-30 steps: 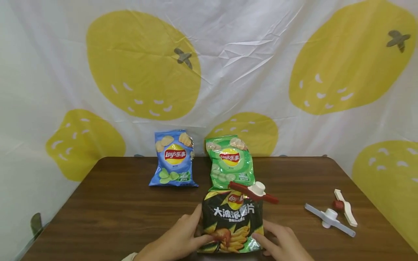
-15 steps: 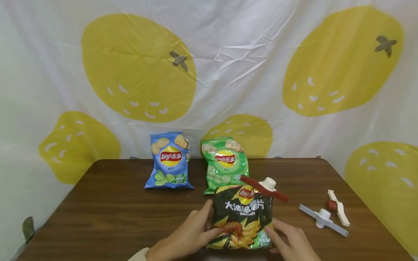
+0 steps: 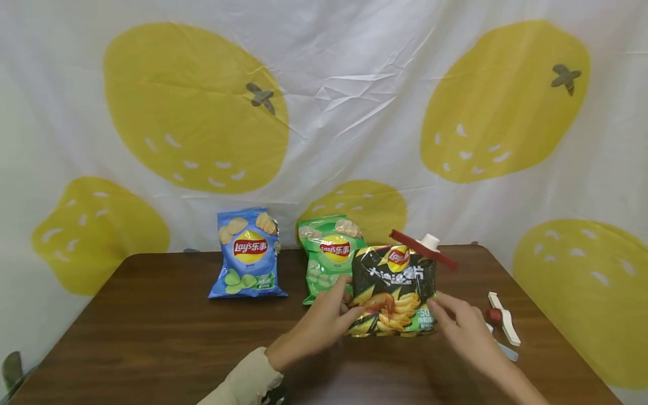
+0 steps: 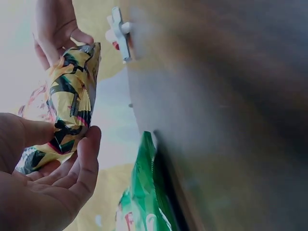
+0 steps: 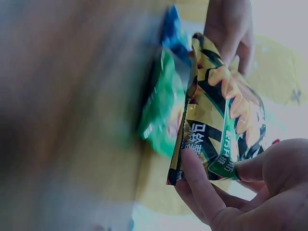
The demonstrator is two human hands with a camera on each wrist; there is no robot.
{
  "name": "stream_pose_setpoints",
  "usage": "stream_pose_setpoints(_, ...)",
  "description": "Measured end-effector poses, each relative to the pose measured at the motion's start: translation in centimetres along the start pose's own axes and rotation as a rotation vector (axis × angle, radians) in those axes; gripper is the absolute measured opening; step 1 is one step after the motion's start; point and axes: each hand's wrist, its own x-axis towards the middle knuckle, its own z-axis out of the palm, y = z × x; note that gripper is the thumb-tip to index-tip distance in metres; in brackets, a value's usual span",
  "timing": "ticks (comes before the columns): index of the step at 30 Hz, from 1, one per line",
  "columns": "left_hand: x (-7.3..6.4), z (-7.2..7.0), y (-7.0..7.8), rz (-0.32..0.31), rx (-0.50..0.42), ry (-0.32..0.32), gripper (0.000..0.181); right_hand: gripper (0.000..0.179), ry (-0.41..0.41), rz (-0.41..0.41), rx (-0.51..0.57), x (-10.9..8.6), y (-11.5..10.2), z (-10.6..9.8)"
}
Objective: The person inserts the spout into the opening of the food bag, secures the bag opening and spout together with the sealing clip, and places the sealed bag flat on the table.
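A black Lay's chip bag [image 3: 392, 295] is held up off the table between both hands. My left hand [image 3: 324, 318] grips its left side, thumb on the front and fingers behind. At the right side my right hand [image 3: 463, 326] pinches the lower edge; the right wrist view shows thumb and fingers on opposite faces of the bag. Across the bag's folded top sits a red bag clip [image 3: 416, 246] with a white knob, its right end sticking out past the bag. Behind the black bag stands a green chip bag [image 3: 331, 250], partly covered by it.
A blue chip bag [image 3: 248, 253] stands upright at the back, left of the green one. On the right lie a white clip [image 3: 510, 329] with a red knob and a grey clip [image 3: 508, 352], mostly hidden by my right hand. A lemon-print cloth [image 3: 344, 146] hangs behind the brown table [image 3: 152, 332].
Both hands have lifted the black chip bag and carried it rightward and away from the front edge, the red clip moving with it. The head view has shifted slightly right.
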Motion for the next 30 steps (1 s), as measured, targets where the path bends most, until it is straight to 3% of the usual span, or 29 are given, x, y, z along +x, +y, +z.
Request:
stream_pose_setpoints(5,2.4,0.8,0.1,-0.061,-0.022,0.004,0.045,0.023,0.034,-0.042,-0.043,2.7,1.5,-1.0)
stream_pose_setpoints(8,3.4,1.1,-0.1,-0.056,-0.020,0.007,0.041,0.023,0.043,-0.057,-0.052,4.0,2.3,-1.2)
stream_pose_setpoints(12,3.8,0.9,-0.8,-0.018,-0.017,-0.020,0.036,0.023,0.043,-0.049,-0.055,5.5,3.2,-1.1)
stream_pose_setpoints(16,3.4,0.3,-2.1,0.053,0.064,-0.021,0.031,0.024,-0.007,-0.003,-0.010,6.7,4.5,-1.2)
stream_pose_setpoints(21,2.3,-2.0,-3.3,0.009,0.192,0.034,0.026,0.030,-0.125,0.061,0.072,8.4,5.9,-1.1)
stream_pose_setpoints(26,1.2,-4.2,-4.3,-0.028,0.195,0.119,0.025,0.027,-0.156,0.042,-0.037,9.4,7.0,-0.6)
stream_pose_setpoints(30,0.2,-5.3,-5.1,-0.050,0.191,0.143,0.023,0.025,-0.139,0.047,-0.116,9.8,7.5,-0.2)
